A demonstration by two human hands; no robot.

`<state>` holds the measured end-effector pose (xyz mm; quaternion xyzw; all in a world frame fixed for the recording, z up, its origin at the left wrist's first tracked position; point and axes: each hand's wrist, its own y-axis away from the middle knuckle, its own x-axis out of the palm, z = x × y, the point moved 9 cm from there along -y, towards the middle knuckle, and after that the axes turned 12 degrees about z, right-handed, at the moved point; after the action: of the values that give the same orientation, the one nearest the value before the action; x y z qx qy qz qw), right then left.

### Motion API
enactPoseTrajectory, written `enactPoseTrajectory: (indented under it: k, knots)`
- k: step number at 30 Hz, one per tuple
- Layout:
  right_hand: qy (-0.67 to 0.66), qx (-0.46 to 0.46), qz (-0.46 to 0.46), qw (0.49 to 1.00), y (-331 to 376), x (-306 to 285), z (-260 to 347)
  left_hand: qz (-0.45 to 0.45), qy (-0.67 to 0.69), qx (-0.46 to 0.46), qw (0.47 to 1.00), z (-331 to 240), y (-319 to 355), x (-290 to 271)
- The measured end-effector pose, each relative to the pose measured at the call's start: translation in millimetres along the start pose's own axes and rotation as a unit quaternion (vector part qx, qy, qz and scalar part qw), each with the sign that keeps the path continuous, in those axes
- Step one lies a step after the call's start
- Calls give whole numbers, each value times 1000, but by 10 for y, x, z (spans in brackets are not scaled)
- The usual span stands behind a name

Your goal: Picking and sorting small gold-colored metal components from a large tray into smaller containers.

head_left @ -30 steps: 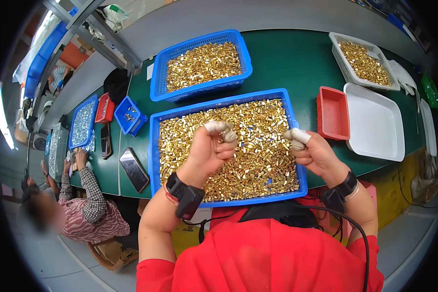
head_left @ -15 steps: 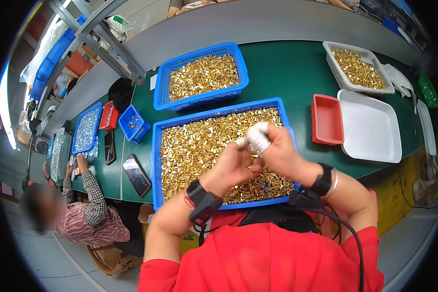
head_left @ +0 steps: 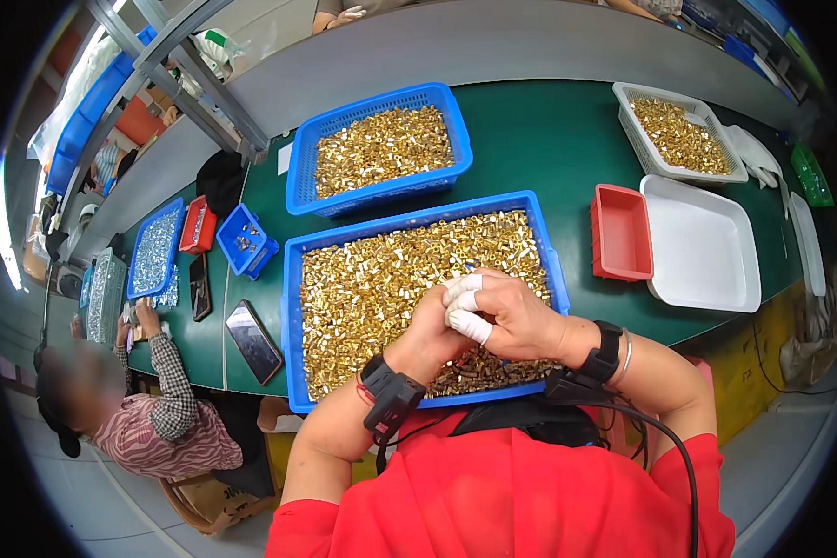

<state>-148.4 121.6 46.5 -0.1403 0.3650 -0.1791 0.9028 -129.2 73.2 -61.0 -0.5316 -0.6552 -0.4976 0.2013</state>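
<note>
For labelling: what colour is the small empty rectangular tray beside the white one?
Red: the small rectangular plastic tray, clearest in the head view.

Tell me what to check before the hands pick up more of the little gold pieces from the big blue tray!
1. Hands over the tray: the left hand and right hand are pressed together above the big blue tray. Ok.
2. Finger covers on: white covers show on the right hand's fingertips. Ok.
3. Hands free of pieces: the hands hide each other, so any piece between them is unseen. Cannot tell.
4. Enough pieces left: gold pieces fill the tray. Ok.
5. A place to put pieces: the red tray and the white tray beside it both look bare inside. Ok.
</note>
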Motion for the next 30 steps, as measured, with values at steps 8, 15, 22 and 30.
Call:
enactPoseTrajectory:
  k: [8, 15, 22, 30]
  knots:
    - [-94, 127, -72, 985, 499, -431, 27, 62, -78, 63, 993, -1036, -560, 100]
    - [-205, 265, 130, 933, 1097, -17, 82, -50, -282, 181, 941, -1797, -260, 360]
    - [-371, 415, 121, 822, 2015, 282, -122, 174, -509, -176, 825, -326, 1048, 71]
    - [-225, 394, 187, 871, 1923, 467, -93, 33, -460, -283, 841, 483, 2134, -1284]
